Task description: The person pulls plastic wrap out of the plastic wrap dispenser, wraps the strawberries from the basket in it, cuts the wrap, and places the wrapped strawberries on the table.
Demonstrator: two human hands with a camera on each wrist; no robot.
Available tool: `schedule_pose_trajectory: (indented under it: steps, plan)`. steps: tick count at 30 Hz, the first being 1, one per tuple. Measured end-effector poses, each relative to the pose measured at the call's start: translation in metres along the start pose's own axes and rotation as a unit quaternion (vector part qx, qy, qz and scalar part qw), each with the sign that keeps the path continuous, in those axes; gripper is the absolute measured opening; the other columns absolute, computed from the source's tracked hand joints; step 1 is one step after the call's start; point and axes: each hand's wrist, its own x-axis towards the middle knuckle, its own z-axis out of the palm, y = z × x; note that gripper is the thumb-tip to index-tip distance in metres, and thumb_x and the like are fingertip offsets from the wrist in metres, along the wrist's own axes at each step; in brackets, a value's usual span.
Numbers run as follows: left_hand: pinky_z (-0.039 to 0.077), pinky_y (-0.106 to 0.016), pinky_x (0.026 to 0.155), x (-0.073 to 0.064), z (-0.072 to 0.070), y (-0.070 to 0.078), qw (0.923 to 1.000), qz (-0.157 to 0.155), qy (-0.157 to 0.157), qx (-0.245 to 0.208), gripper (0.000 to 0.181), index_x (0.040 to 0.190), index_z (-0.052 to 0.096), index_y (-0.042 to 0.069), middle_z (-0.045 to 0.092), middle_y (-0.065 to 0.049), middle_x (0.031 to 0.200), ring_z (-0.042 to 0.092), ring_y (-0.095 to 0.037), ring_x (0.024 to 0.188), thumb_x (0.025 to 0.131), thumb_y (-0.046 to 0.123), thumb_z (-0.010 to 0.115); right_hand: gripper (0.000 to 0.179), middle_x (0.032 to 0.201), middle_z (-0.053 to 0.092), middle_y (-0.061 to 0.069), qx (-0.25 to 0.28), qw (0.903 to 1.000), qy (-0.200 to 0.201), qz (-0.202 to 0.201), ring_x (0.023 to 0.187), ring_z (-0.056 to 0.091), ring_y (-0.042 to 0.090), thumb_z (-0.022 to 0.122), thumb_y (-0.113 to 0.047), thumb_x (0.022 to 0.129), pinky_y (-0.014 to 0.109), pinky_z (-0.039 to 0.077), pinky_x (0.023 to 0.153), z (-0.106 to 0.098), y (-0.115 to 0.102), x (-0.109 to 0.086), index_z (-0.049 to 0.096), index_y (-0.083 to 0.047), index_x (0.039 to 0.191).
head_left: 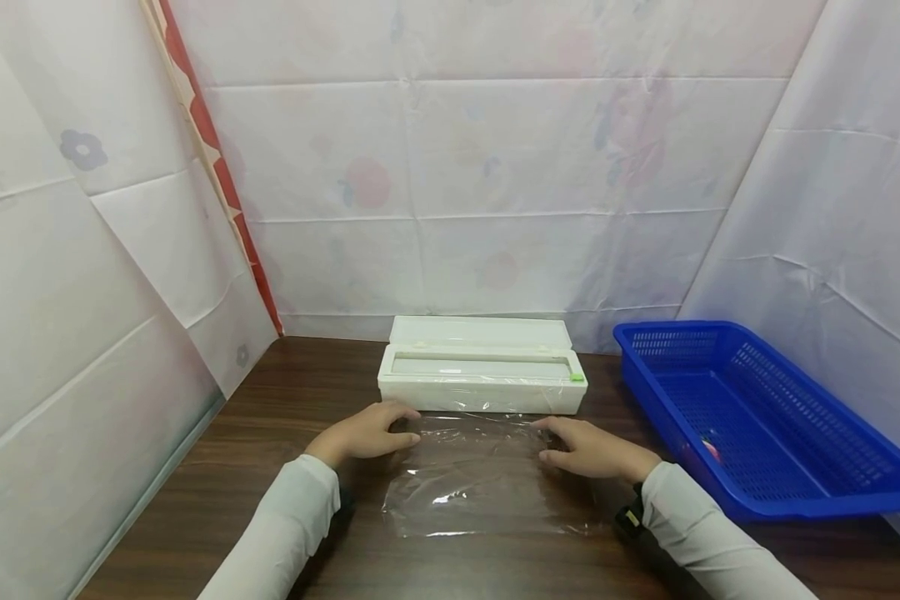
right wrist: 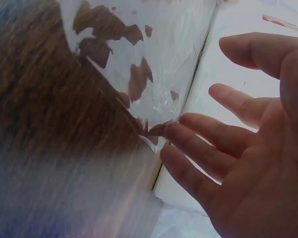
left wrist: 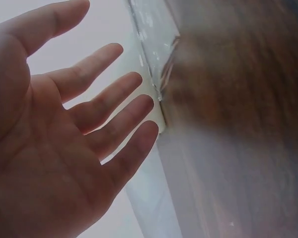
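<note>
A sheet of clear cling film (head_left: 472, 483) lies on the dark wooden table, its far edge running up to a white cling film dispenser box (head_left: 483, 396) with a raised lid. At the film's left side is my left hand (head_left: 367, 432), fingers spread and nothing held; the left wrist view shows the open palm (left wrist: 49, 144) too. My right hand (head_left: 596, 450) is at the film's right side. In the right wrist view its extended fingertips (right wrist: 176, 134) are at the film's corner; whether they touch it I cannot tell.
A blue plastic basket (head_left: 787, 504) stands on the right, with a small reddish thing (head_left: 711, 450) showing at its near-left side. A green tab (head_left: 576, 377) sits at the box's right end. Pale patterned sheets (head_left: 495, 167) hang behind and on both sides of the table.
</note>
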Motion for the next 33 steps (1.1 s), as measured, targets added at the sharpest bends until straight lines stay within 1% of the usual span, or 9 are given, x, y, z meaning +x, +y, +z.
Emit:
schedule_pose_trajectory:
  steps: [4, 7, 11, 14, 19, 23, 27, 30, 33]
  plan:
    - [0.039, -0.052, 0.099, -0.002, -0.003, 0.005, 0.9998, 0.011, 0.012, -0.01, 0.045, 0.124, 0.054, 0.0, 0.055, -0.015, 0.125, 0.045, -0.028, 0.118, 0.092, 0.031, 0.056, 0.045, 0.123, 0.057, 0.011, 0.004, 0.9999, 0.011, -0.008, 0.111, 0.051, 0.024, 0.057, -0.027, 0.093, 0.049, 0.045, 0.092, -0.003, -0.002, 0.0, 0.048, -0.006, 0.132]
    - [0.04, -0.051, 0.099, -0.004, -0.005, 0.008, 0.9992, 0.019, 0.03, -0.017, 0.044, 0.124, 0.055, 0.002, 0.055, -0.012, 0.125, 0.045, -0.025, 0.118, 0.091, 0.031, 0.058, 0.044, 0.127, 0.055, 0.013, 0.001, 0.9996, 0.023, -0.013, 0.117, 0.048, 0.025, 0.057, -0.026, 0.093, 0.051, 0.044, 0.095, -0.006, -0.006, -0.002, 0.049, -0.005, 0.131]
    - [0.04, -0.05, 0.1, -0.006, -0.009, 0.011, 0.9985, 0.018, 0.049, -0.018, 0.042, 0.126, 0.055, 0.007, 0.054, -0.008, 0.126, 0.044, -0.022, 0.119, 0.092, 0.033, 0.057, 0.045, 0.128, 0.055, 0.012, -0.005, 0.9992, 0.038, -0.015, 0.117, 0.048, 0.025, 0.057, -0.027, 0.093, 0.051, 0.044, 0.096, -0.013, -0.01, -0.004, 0.049, -0.005, 0.131]
    - [0.04, -0.05, 0.099, -0.007, -0.011, 0.013, 0.9982, 0.02, 0.055, -0.016, 0.044, 0.127, 0.054, 0.008, 0.054, -0.007, 0.128, 0.044, -0.022, 0.12, 0.093, 0.035, 0.055, 0.045, 0.128, 0.055, 0.009, -0.006, 0.999, 0.044, -0.012, 0.118, 0.047, 0.022, 0.058, -0.028, 0.093, 0.05, 0.044, 0.096, -0.018, -0.013, -0.005, 0.049, -0.006, 0.131]
    - [0.04, -0.052, 0.099, -0.008, -0.014, 0.018, 0.9975, 0.024, 0.063, -0.024, 0.046, 0.128, 0.053, 0.008, 0.053, -0.007, 0.129, 0.044, -0.024, 0.121, 0.093, 0.038, 0.054, 0.046, 0.129, 0.055, 0.008, -0.011, 0.9988, 0.047, -0.011, 0.119, 0.046, 0.021, 0.057, -0.032, 0.093, 0.048, 0.043, 0.097, -0.027, -0.015, -0.006, 0.049, -0.009, 0.131]
    - [0.039, -0.051, 0.1, -0.01, -0.017, 0.021, 0.9973, 0.012, 0.066, -0.031, 0.043, 0.129, 0.053, 0.015, 0.053, -0.004, 0.131, 0.042, -0.021, 0.122, 0.093, 0.038, 0.055, 0.048, 0.13, 0.055, 0.008, -0.025, 0.9983, 0.05, -0.016, 0.118, 0.047, 0.02, 0.055, -0.038, 0.093, 0.047, 0.044, 0.097, -0.035, -0.016, -0.009, 0.048, -0.012, 0.133]
    - [0.041, -0.05, 0.099, -0.011, -0.018, 0.024, 0.9968, 0.011, 0.068, -0.04, 0.041, 0.129, 0.053, 0.018, 0.053, -0.003, 0.131, 0.044, -0.021, 0.121, 0.092, 0.038, 0.056, 0.05, 0.132, 0.053, 0.005, -0.023, 0.998, 0.058, 0.004, 0.116, 0.049, 0.02, 0.051, -0.043, 0.094, 0.047, 0.046, 0.094, -0.047, -0.02, -0.013, 0.046, -0.015, 0.135]
    - [0.04, -0.05, 0.1, -0.011, -0.018, 0.026, 0.9965, 0.015, 0.071, -0.042, 0.042, 0.129, 0.053, 0.018, 0.053, -0.003, 0.131, 0.044, -0.021, 0.121, 0.093, 0.039, 0.055, 0.05, 0.132, 0.053, 0.006, -0.024, 0.9971, 0.073, 0.007, 0.114, 0.051, 0.023, 0.051, -0.041, 0.095, 0.048, 0.047, 0.091, -0.058, -0.023, -0.016, 0.046, -0.013, 0.136]
    - [0.039, -0.049, 0.102, -0.011, -0.017, 0.026, 0.9967, 0.014, 0.07, -0.039, 0.043, 0.13, 0.052, 0.018, 0.052, -0.002, 0.132, 0.042, -0.019, 0.123, 0.093, 0.04, 0.055, 0.049, 0.13, 0.054, 0.011, -0.041, 0.995, 0.09, -0.006, 0.111, 0.053, 0.023, 0.052, -0.039, 0.095, 0.048, 0.049, 0.089, -0.072, -0.023, -0.018, 0.047, -0.01, 0.134]
